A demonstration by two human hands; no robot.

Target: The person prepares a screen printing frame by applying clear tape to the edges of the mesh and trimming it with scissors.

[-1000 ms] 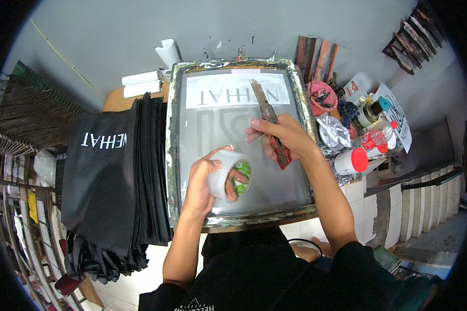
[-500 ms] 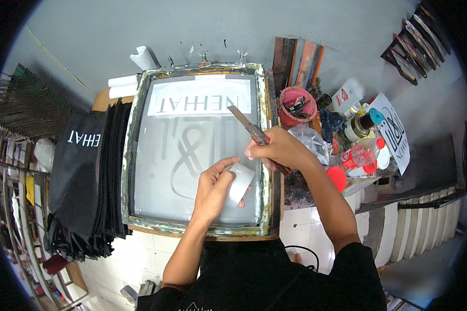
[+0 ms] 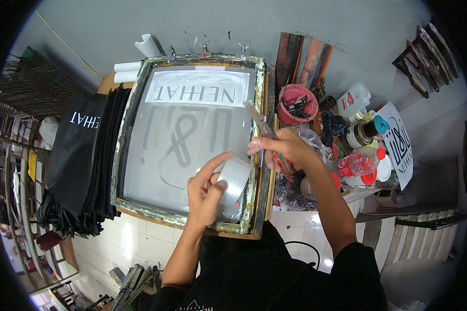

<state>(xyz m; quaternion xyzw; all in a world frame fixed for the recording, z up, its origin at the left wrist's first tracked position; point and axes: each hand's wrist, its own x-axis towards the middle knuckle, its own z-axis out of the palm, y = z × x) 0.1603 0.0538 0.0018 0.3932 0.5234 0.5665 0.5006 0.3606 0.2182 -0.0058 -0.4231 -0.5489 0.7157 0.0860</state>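
While a black shirt (image 3: pixel 290 274) filled the lower middle of the picture, the left hand (image 3: pixel 205 194) was clamped on a pale, shiny tape roll (image 3: pixel 236 179) just below centre, its thumb on the outer face and its other fingers curled round the ring. Just to the right, the right hand (image 3: pixel 289 150) gripped a worn, stained blade tool (image 3: pixel 260 120), thumb and fingers closed about its lower part, the upper end pointing up and left. Whether the right fingertips also pinched the tape's end could not be told. The tape roll was above the lower right part of a screen frame (image 3: pixel 118 179) with a paint-flecked rim, whose grey mesh (image 3: pixel 155 129) bore a faint looping design and, toward the top, a white band (image 3: pixel 200 84) with lettering. At left hung a stack of black bags (image 3: pixel 72 160) with white print. At centre right, beyond the right forearm, were a clear bottle (image 3: pixel 359 161) with a red cap, a can (image 3: pixel 354 137) with a teal top, a pinkish-red bucket (image 3: pixel 290 119) with tools in it, and a white sheet (image 3: pixel 402 160) with a black design. Farther up, two dark-and-orange squeegees (image 3: pixel 315 65) leaned against a grey wall (image 3: pixel 233 23), white rolls (image 3: pixel 127 76) lay at upper left, and dark slats (image 3: pixel 428 59) lined the upper right.
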